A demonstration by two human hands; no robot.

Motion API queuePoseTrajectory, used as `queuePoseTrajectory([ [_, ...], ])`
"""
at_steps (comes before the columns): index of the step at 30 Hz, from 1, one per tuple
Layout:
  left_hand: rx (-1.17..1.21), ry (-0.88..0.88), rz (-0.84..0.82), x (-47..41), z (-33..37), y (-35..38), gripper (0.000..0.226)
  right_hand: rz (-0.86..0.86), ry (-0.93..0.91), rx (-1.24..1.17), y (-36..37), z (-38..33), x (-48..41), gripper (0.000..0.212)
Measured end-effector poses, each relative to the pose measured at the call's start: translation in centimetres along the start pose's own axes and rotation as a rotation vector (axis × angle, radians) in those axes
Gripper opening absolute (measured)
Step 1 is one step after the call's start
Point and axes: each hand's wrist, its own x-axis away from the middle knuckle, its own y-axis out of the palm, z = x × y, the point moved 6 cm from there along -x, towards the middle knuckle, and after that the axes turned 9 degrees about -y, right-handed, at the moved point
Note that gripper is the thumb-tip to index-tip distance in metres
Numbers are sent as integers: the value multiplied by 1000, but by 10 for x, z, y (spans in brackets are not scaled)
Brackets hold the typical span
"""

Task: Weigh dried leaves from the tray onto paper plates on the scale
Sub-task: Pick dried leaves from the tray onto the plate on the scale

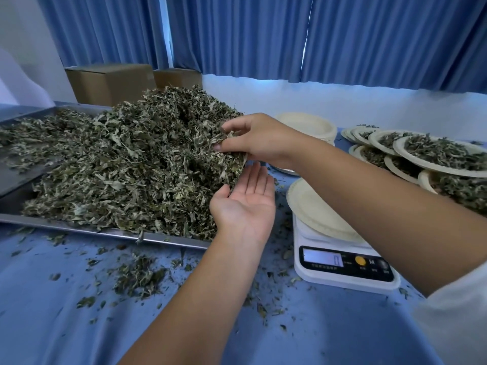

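Many leaves point(137, 280) on tablecloth point(66, 325) (blue curtains point(237, 30))

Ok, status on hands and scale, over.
Right hand gripping dried leaves at pile edge. Left hand open, palm up, just below. Paper plate on scale empty, display reads zero. Right forearm crosses over the plate.

A large cardboard box point(110, 83) stands at the back. Just beside it, on its right, is a smaller cardboard box point(178, 79). Behind and above the large box hang pleated blue curtains point(237, 32). Left of it is a white wall point(23, 40). In front of it a blue tablecloth point(66, 299) is spread.
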Motion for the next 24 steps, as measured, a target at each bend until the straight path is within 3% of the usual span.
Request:
queuePoseTrajectory([
  [11,-63,-3,14,14,-15,8,46,128,-19,-28,-39,-10,49,28],
  [17,-150,-58,-3,19,-32,8,54,253,-36,-107,-83,-6,85,18],
  [21,-180,-68,-14,18,-36,5,60,381,36,50,-123,11,104,27],
  [24,-204,-54,-22,16,-35,4,60,291,103,261,-133,25,114,31],
])
